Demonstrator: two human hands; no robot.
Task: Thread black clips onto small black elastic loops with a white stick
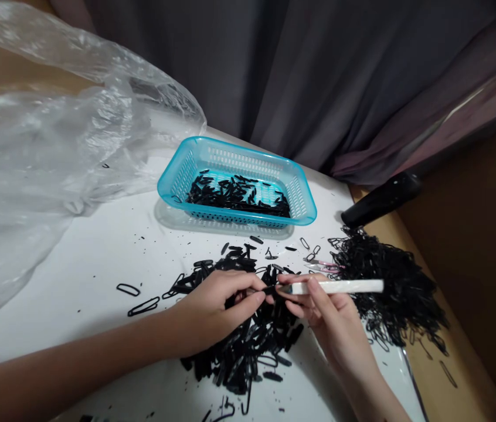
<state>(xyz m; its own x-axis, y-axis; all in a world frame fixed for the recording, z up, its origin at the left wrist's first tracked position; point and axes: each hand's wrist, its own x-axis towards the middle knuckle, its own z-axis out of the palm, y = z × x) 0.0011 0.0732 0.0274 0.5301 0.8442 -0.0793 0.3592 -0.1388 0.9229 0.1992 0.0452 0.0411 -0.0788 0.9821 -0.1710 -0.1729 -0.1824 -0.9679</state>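
Observation:
My left hand (215, 310) is closed in a pinch on a small black plastic piece (269, 289) above a heap of black pieces (248, 346) on the white table (85, 275). My right hand (325, 313) grips a white-handled tool (340, 286), its tip touching the pinched piece. Both hands meet over the heap near the table's front middle.
A turquoise perforated basket (301, 199) holding several black pieces stands behind the hands. A tangled mound of black loops (389, 281) lies at the right, by a black handle (380, 199). Crumpled clear plastic sheeting (46, 152) covers the left. Loose loops (142, 305) lie scattered.

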